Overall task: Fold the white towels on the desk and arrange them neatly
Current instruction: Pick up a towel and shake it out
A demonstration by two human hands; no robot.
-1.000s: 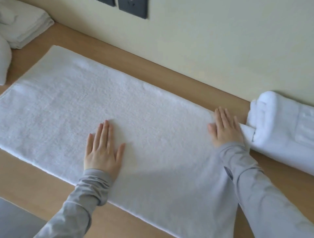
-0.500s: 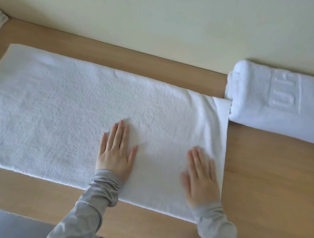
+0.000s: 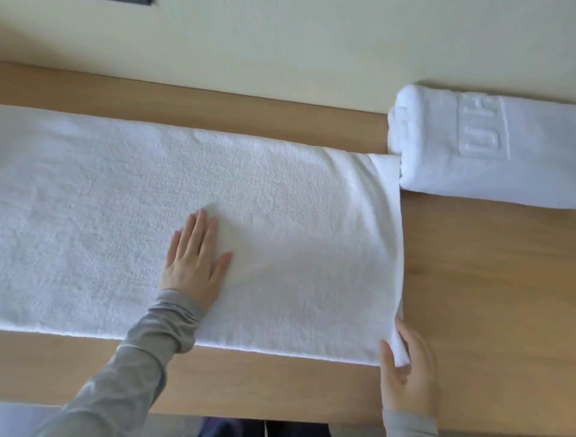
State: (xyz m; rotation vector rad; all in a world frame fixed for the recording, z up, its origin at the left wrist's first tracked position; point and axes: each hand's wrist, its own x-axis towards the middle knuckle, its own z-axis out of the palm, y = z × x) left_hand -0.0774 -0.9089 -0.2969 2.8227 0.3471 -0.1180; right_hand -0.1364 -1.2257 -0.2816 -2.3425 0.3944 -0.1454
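While its long axis runs left to right along the wooden counter, a white towel lies flat. The left hand presses its middle, fingers together and flat. The right hand pinches the towel's near right corner. A rolled towel touches the far right corner.

Flat towel runs off the left edge. Rolled towel is cut by the right edge; its embossed mark is unreadable. Dark wall plate is cropped at top.
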